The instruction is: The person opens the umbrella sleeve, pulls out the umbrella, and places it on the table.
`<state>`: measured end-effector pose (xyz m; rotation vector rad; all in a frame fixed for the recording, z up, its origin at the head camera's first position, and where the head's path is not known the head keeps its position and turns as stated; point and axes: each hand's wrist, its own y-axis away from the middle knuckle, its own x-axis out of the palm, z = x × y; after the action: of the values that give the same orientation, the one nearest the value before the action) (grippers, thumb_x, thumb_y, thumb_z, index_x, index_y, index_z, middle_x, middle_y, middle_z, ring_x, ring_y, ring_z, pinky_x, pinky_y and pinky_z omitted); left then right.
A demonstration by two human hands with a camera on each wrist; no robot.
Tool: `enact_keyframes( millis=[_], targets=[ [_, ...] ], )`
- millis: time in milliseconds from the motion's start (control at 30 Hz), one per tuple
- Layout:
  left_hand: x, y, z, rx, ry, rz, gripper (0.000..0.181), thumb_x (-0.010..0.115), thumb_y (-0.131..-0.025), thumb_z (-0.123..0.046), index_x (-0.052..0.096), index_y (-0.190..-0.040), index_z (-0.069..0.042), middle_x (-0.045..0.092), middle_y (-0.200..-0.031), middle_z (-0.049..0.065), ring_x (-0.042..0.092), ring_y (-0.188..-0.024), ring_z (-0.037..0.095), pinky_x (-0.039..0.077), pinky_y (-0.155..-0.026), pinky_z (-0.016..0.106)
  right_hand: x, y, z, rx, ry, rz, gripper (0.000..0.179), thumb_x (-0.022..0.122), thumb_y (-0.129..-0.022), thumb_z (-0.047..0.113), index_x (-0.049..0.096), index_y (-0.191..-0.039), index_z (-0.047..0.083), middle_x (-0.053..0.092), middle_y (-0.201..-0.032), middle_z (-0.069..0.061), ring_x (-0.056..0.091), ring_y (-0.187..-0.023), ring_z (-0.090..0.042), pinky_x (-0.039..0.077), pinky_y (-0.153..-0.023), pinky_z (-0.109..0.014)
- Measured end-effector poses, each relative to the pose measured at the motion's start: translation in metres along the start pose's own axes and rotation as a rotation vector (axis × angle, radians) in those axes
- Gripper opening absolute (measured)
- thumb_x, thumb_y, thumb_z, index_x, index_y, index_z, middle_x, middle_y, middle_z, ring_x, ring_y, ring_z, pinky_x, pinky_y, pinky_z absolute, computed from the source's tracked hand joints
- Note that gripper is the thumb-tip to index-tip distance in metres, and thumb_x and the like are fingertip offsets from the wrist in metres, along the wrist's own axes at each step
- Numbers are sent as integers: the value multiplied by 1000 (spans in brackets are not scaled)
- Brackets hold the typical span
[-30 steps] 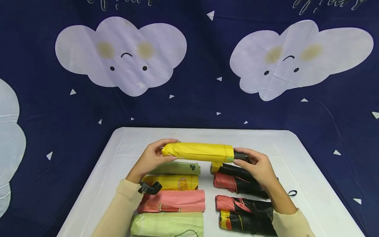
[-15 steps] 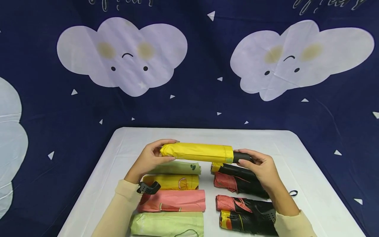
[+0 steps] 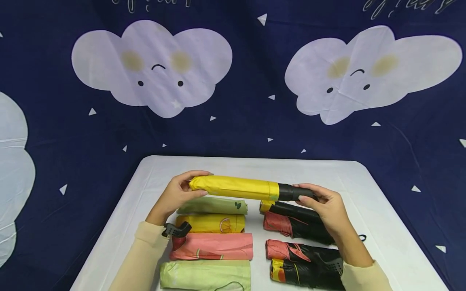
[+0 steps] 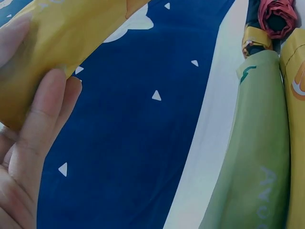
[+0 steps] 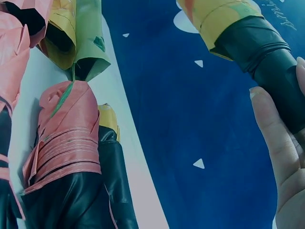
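Observation:
A yellow umbrella sleeve (image 3: 233, 187) is held level above the far part of the table. My left hand (image 3: 172, 198) pinches its closed left end between thumb and fingers. Out of the sleeve's right mouth sticks a folded black umbrella (image 3: 287, 192), whose handle end my right hand (image 3: 330, 208) grips. Up close in the right wrist view, black fabric (image 5: 248, 43) shows inside the yellow mouth, with the handle (image 5: 279, 78) between thumb and fingers. The rest of the umbrella is hidden within the sleeve.
Left on the white table (image 3: 120, 242) lie several sleeves: green (image 3: 211, 206), yellow (image 3: 209, 223), pink (image 3: 214, 247) and light green (image 3: 207, 275). Right of them lie folded black umbrellas with pink (image 3: 277, 223) or yellow ends (image 3: 277, 270). A navy cloud-print cloth (image 3: 251, 121) hangs behind.
More of the black umbrella now shows outside the yellow sleeve. My left hand has moved left with the sleeve, while my right hand has shifted right with the handle.

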<state>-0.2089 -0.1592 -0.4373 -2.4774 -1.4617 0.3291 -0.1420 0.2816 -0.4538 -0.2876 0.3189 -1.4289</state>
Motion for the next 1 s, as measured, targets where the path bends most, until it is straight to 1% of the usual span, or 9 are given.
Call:
enact_keyframes(
  millis=[133,333,567,867,1000],
  targets=[
    [-3,2,0,14,-10,-10,55,80,-86,4,61,-137,0,61,-136,16,65,-106,24,59,-84,28,-2,2,0,-10,-8,-1,36,67,-93,-11,59,-128,-17,73,-121,-9,71,-106,-21,59,-83,-41],
    [-10,4,0,20,-16,-18,55,79,-86,4,60,-138,0,60,-138,16,64,-109,26,58,-87,29,-8,3,-2,-38,-32,2,34,64,-94,-14,58,-127,-20,72,-122,-11,71,-107,-22,59,-83,-41],
    [-20,7,2,24,-12,-54,52,78,-88,4,61,-137,1,60,-137,16,64,-111,27,58,-88,30,-16,5,-1,-44,-67,1,36,62,-93,-17,55,-128,-22,72,-123,-13,71,-108,-24,59,-84,-43],
    [-31,14,1,30,-9,-92,51,77,-88,5,60,-136,4,61,-135,16,65,-109,24,59,-87,29,-28,8,0,-46,-66,-1,36,60,-94,-18,52,-129,-24,71,-124,-14,70,-110,-24,58,-85,-43],
    [-32,15,1,26,1,-102,50,76,-88,5,60,-136,4,61,-134,16,65,-107,23,59,-86,28,-33,9,0,-46,-71,-12,36,59,-95,-18,53,-129,-24,71,-125,-14,70,-111,-25,58,-85,-43]
  ],
)
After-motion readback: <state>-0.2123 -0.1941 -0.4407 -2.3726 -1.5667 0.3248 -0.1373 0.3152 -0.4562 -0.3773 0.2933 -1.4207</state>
